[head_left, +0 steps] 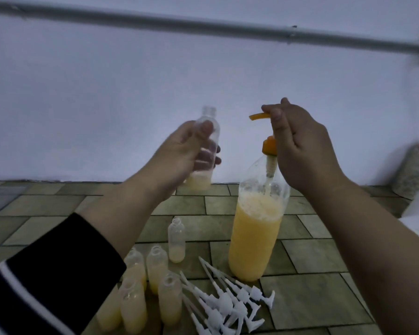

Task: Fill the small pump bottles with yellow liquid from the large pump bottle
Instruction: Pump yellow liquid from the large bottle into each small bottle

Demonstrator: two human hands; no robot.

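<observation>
My left hand grips a small clear bottle held upright in the air, uncapped, with a little pale yellow liquid at its bottom. My right hand holds the orange pump head of the large bottle, its fingers curled on the raised nozzle. The large bottle stands on the tiled floor, about two thirds full of yellow liquid. The small bottle's mouth is left of the nozzle tip and apart from it.
Several small open bottles holding yellow liquid stand at the lower left, one nearly empty. A heap of white pump tops lies on the tiles in front of the large bottle. A wall rises behind; a patterned roll stands at right.
</observation>
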